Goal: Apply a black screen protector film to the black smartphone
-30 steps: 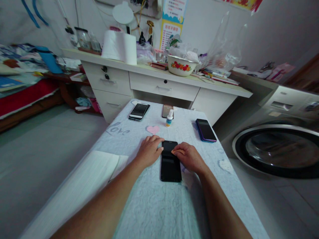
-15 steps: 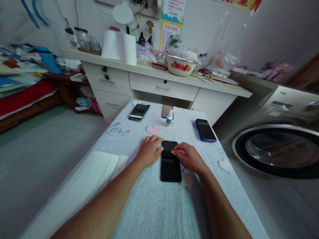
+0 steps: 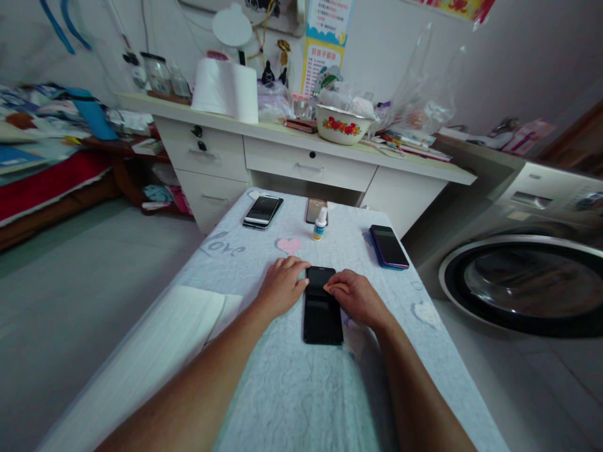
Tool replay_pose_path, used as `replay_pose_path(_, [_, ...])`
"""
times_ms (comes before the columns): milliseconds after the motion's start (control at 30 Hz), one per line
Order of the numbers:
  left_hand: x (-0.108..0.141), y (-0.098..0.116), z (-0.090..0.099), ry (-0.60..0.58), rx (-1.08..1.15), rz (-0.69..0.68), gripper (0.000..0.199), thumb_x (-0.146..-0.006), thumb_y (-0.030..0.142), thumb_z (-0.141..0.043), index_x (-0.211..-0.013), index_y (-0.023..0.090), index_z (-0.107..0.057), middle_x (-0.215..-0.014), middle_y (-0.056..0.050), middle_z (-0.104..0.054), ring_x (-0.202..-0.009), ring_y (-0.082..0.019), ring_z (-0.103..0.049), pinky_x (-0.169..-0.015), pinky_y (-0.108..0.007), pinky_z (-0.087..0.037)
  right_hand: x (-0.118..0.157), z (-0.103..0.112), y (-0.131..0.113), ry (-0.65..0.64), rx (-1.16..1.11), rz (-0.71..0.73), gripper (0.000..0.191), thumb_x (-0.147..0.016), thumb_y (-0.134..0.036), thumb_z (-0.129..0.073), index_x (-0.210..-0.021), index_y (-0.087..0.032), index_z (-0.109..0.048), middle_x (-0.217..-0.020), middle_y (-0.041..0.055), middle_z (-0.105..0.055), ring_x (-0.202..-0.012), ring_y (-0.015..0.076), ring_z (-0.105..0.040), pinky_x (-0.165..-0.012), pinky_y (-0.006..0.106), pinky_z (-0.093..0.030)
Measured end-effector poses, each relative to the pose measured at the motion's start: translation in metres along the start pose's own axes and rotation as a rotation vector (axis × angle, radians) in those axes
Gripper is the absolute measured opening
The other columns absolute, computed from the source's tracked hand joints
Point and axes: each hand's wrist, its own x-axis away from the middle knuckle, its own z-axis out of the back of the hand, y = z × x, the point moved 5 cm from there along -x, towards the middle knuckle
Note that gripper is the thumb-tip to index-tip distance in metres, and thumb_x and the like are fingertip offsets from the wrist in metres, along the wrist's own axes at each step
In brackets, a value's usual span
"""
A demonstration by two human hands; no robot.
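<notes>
A black smartphone (image 3: 323, 320) lies flat, screen up, on the cloth-covered table, its long side pointing away from me. My left hand (image 3: 281, 285) rests along its left edge, fingers stretched out, with the thumb and a fingertip touching the upper left side. My right hand (image 3: 355, 295) is closed on a small orange cloth (image 3: 340, 287), most of it hidden by the fingers, and presses it to the upper right part of the screen. Beyond the phone stands a small white spray bottle (image 3: 320, 225) with a blue and yellow label.
Stacked phones lie at the far left (image 3: 264, 210) and at the right (image 3: 389, 247). Another phone (image 3: 312, 210) sits behind the bottle. A pale folded sheet (image 3: 183, 320) covers the left side. Past the table are a white desk (image 3: 282, 154) and a washing machine (image 3: 509, 207).
</notes>
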Motion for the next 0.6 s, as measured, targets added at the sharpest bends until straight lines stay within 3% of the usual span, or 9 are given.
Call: replay_pose_path(600, [-0.0007, 0.0011, 0.0009, -0.01, 0.001, 0.01, 0.035, -0.086, 0.027, -0.053, -0.12, 0.025, -0.059, -0.12, -0.004, -0.059, -0.108, -0.023, -0.05, -0.095, -0.038, -0.039, -0.0006, -0.0002, 0.0004, 0.0, 0.022, 0.009, 0.01, -0.085, -0.023, -0.059, -0.085, -0.021, -0.069, -0.086, 0.0023, -0.065, -0.082, 0.0157, -0.06, -0.075, 0.026, -0.044])
